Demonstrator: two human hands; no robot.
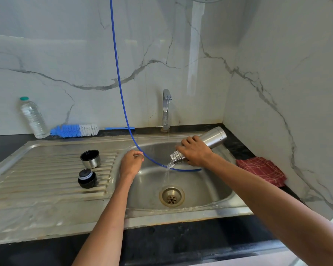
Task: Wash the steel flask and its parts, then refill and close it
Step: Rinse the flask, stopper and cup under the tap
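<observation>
Flask: the steel flask (pixel 210 140) is tipped mouth-down over the sink basin (pixel 210 191), its base raised toward the right-hand wall, its threaded neck low and pointing left.
Water: a stream pours out of the flask's mouth and falls toward the drain (pixel 171 196); a thin stream also runs from the tap (pixel 166 110) just behind the mouth.
Right hand: the right hand (pixel 195 152) is wrapped round the flask near its neck, fingers curled over the top of the body.
Left hand: the left hand (pixel 131 163) hangs over the left edge of the basin with its fingers curled in; it is just beside the blue hose (pixel 121 93), but whether it pinches the hose cannot be told.
Hose: it drops from above, passes by the left hand and curves across the basin below the flask.
Cup lid: the steel cup (pixel 90 158) with a black inside stands upright, open side up, on the ribbed drainboard (pixel 37 169), left of the basin.
Stopper: the black stopper (pixel 87 178) sits on the drainboard just in front of the cup, apart from it.
Brush: a blue and white bottle brush (pixel 75 130) lies on the counter (pixel 0 148) along the wall behind the drainboard.
Bottle: a clear plastic bottle (pixel 33 118) with a green cap stands at the brush's left end.
Cloth: a red checked cloth (pixel 261 170) lies on the counter right of the sink.
</observation>
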